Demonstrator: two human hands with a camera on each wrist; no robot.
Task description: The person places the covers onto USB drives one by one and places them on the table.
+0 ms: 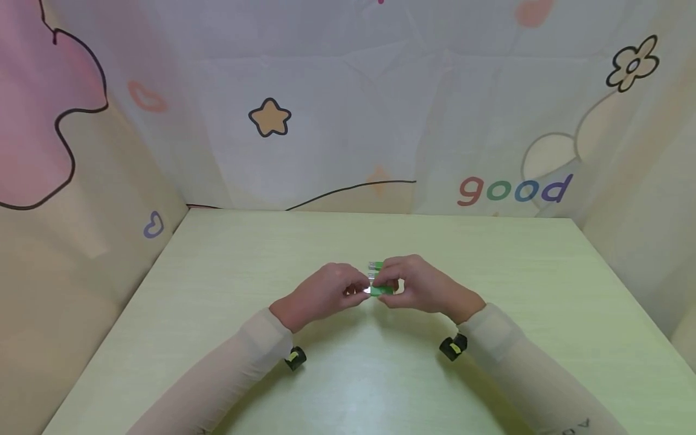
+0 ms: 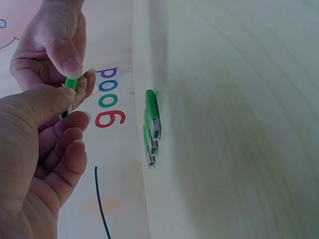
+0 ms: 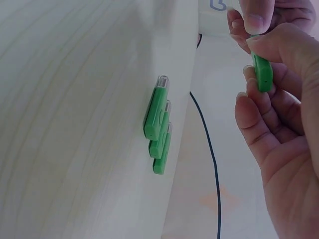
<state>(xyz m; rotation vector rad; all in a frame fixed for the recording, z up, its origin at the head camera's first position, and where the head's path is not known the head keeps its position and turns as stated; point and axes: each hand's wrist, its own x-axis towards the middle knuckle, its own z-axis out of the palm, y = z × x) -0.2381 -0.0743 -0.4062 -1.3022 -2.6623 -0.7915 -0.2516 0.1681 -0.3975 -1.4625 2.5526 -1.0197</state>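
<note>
Between my two hands is a green USB flash drive (image 1: 382,290), raised above the table. My right hand (image 1: 417,284) pinches its green body between thumb and fingers, as the right wrist view also shows on the drive's blunt end (image 3: 264,79). My left hand (image 1: 328,291) pinches the silvery plug end, largely hidden by the fingertips. Beyond the hands, three similar green flash drives (image 3: 156,117) lie in a row on the table, their metal plugs in clear caps (image 2: 156,130) pointing left. In the head view my right fingers partly cover this row.
A pale green-yellow table (image 1: 217,254) spreads around the hands. Behind it and at both sides hangs a printed cloth (image 1: 337,121) with a star, a flower and the word "good". A small black camera (image 1: 295,358) is worn at each wrist.
</note>
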